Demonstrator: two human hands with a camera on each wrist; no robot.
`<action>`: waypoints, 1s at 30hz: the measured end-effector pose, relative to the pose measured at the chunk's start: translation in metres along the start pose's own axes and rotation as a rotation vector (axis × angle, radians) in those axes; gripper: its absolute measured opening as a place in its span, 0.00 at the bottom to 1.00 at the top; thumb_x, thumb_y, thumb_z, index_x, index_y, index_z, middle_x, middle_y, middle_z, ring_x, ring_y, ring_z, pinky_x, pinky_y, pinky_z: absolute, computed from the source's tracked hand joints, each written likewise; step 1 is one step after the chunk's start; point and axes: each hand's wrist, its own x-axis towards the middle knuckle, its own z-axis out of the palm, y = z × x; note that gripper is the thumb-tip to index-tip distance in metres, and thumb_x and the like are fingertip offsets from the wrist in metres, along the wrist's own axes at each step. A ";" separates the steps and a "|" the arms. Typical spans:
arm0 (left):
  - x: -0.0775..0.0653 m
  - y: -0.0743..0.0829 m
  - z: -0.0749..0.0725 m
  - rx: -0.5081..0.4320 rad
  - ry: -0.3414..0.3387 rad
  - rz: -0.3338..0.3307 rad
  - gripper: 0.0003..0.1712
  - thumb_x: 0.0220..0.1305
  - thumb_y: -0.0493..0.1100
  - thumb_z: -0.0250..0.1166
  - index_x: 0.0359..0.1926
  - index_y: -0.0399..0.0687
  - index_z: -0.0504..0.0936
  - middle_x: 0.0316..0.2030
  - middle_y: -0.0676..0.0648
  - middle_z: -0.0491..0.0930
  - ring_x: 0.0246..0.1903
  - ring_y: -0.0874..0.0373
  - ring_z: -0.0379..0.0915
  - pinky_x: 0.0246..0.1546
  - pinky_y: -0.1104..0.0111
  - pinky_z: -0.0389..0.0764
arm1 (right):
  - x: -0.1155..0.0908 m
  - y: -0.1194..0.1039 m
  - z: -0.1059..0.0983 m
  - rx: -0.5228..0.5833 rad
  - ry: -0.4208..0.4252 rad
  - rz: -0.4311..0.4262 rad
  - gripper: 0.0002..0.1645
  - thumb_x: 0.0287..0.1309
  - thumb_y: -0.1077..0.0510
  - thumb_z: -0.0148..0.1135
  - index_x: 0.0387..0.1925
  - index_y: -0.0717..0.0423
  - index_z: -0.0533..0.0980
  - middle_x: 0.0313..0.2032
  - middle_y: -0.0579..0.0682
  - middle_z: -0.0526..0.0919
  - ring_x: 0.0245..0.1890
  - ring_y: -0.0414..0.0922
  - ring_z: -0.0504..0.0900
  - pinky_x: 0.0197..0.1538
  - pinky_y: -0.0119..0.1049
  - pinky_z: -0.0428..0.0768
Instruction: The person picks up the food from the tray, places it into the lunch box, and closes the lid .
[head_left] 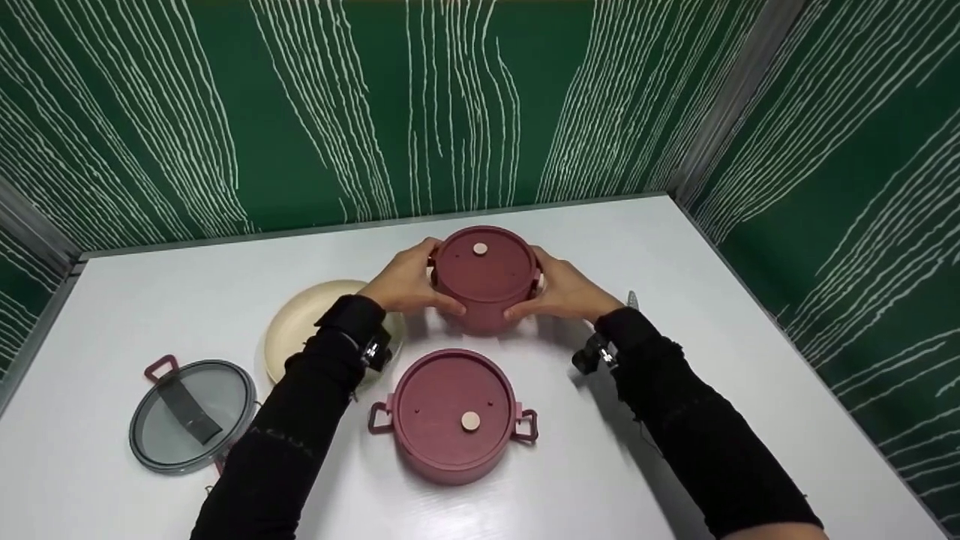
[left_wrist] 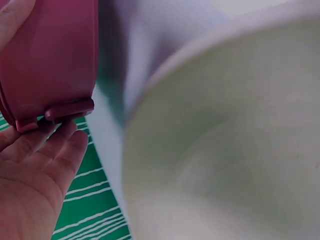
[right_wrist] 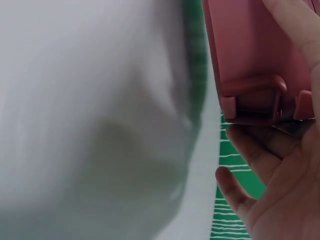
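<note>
A smaller dark-red lidded pot (head_left: 484, 274) with a pale knob is held between both hands over the back middle of the white table. My left hand (head_left: 411, 281) grips its left side, thumb across the front wall, with fingers by the side handle (left_wrist: 70, 110). On the opposite side my right hand (head_left: 571, 291) grips it the same way, fingers around the right handle (right_wrist: 257, 97) and thumb on the wall. Nearer to me stands a wider dark-red lidded pot (head_left: 454, 409) with two loop handles, touched by neither hand.
A cream round dish (head_left: 289, 330) lies left of the pots, partly behind my left forearm. Farther left is a grey-rimmed glass lid (head_left: 236, 390) with red handles at its sides. A small grey tip (head_left: 632, 300) shows behind my right wrist. Green walls border the table.
</note>
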 end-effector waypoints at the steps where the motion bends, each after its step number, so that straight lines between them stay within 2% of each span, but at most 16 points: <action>1: -0.001 0.001 -0.003 0.003 0.004 0.004 0.57 0.38 0.55 0.89 0.68 0.47 0.69 0.62 0.47 0.78 0.66 0.50 0.72 0.70 0.58 0.71 | 0.000 -0.004 -0.001 -0.003 0.002 -0.007 0.71 0.36 0.37 0.88 0.78 0.49 0.59 0.68 0.49 0.76 0.71 0.48 0.69 0.76 0.54 0.63; 7: -0.019 0.007 -0.025 0.002 0.061 0.025 0.56 0.37 0.57 0.89 0.66 0.48 0.71 0.58 0.47 0.80 0.61 0.50 0.75 0.65 0.56 0.75 | 0.004 -0.027 -0.004 -0.050 0.009 -0.098 0.67 0.39 0.38 0.86 0.77 0.51 0.61 0.62 0.50 0.81 0.65 0.46 0.75 0.71 0.50 0.70; 13: -0.040 0.020 -0.036 0.001 0.126 0.067 0.56 0.34 0.62 0.88 0.64 0.50 0.73 0.56 0.51 0.80 0.60 0.54 0.74 0.64 0.56 0.76 | -0.002 -0.047 -0.008 -0.006 0.004 -0.137 0.66 0.39 0.42 0.88 0.78 0.47 0.61 0.61 0.46 0.82 0.63 0.45 0.77 0.71 0.50 0.70; 17: -0.058 0.032 -0.039 0.007 0.174 0.112 0.56 0.34 0.65 0.88 0.64 0.51 0.74 0.55 0.53 0.80 0.57 0.56 0.75 0.60 0.58 0.78 | -0.014 -0.064 -0.011 0.021 -0.008 -0.200 0.66 0.40 0.47 0.88 0.78 0.46 0.61 0.62 0.47 0.81 0.63 0.46 0.78 0.71 0.51 0.70; 23: -0.093 0.052 -0.038 0.022 0.250 0.163 0.54 0.34 0.65 0.87 0.61 0.50 0.75 0.51 0.54 0.79 0.50 0.58 0.74 0.53 0.59 0.79 | -0.034 -0.082 -0.012 -0.004 -0.013 -0.285 0.66 0.38 0.45 0.88 0.77 0.43 0.62 0.59 0.42 0.82 0.58 0.43 0.79 0.65 0.49 0.74; 26: -0.111 0.061 -0.036 0.034 0.276 0.162 0.55 0.33 0.67 0.87 0.61 0.50 0.75 0.50 0.56 0.79 0.49 0.59 0.73 0.52 0.61 0.77 | -0.042 -0.086 -0.009 0.000 -0.024 -0.322 0.66 0.36 0.44 0.89 0.77 0.41 0.63 0.60 0.39 0.82 0.60 0.40 0.79 0.67 0.48 0.74; 30: -0.137 0.068 -0.032 0.058 0.310 0.131 0.57 0.32 0.71 0.85 0.61 0.51 0.75 0.52 0.56 0.79 0.53 0.59 0.74 0.58 0.59 0.77 | -0.055 -0.099 -0.003 0.006 -0.051 -0.351 0.67 0.35 0.44 0.89 0.77 0.41 0.62 0.63 0.37 0.80 0.65 0.39 0.77 0.71 0.46 0.71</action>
